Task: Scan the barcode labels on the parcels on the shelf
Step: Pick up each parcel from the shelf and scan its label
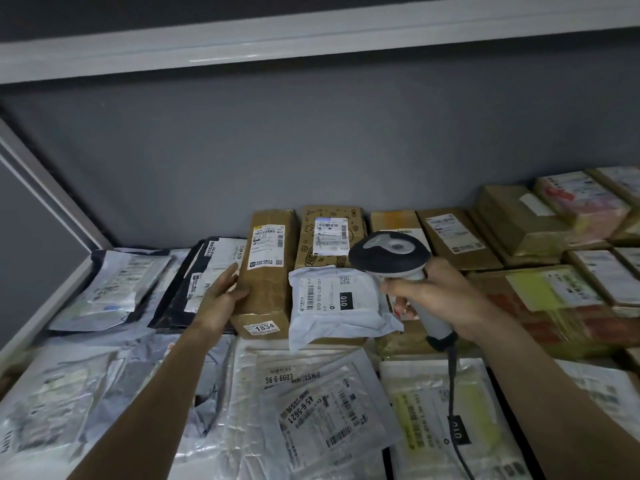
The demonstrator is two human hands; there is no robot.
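My right hand (440, 299) grips the handle of a grey and black barcode scanner (391, 252), its head held over the parcels at mid-shelf. My left hand (221, 296) rests with straight fingers against the left side of a long brown cardboard box (266, 282) that carries a white barcode label (267, 249) and a "1834" sticker. Right of this box lies a white poly mailer (332, 306) marked "010", just below the scanner head. Behind it stands a printed brown box (329, 237) with its own label.
Flat white and dark poly mailers (332, 407) cover the front and left of the shelf. More brown boxes (453, 237) fill the right side. A grey back wall and the white upper shelf edge (311, 39) close the space above. The scanner cable (453, 403) hangs down over the front parcels.
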